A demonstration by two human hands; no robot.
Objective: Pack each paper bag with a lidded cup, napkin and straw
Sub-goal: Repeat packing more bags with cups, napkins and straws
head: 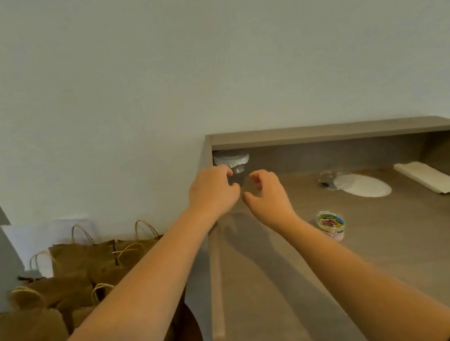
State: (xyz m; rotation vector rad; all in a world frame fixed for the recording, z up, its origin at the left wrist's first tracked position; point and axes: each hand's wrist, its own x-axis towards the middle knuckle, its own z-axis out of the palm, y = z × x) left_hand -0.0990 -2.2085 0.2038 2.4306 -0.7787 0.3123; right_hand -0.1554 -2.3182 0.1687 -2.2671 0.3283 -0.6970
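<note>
Bags (84, 260) crowd floor, contents unseen; progress unclear. Left hand (213, 191) pinches clear cup (238, 178); right hand (267, 196) curled beside it, grip uncertain. Napkins (434, 177) wait.

— Where was your cup (237, 180)?

— At the desk's far left corner, under the shelf. It was clear plastic, upright as far as you could tell, mostly hidden between your hands. Whether it had a lid was too blurred to say.

— And the stack (231, 159) behind it?

— Pale and translucent, right against the back wall, touching the corner.

— Your napkins (432, 177)?

— A flat white pile, far right, near the back.

— The lids (363, 185)?

— A white round shape lay flat mid-desk, well apart from the cup.

— The bags (83, 259)?

— Brown paper, with twisted handles, crowded upright left of the desk.
</note>
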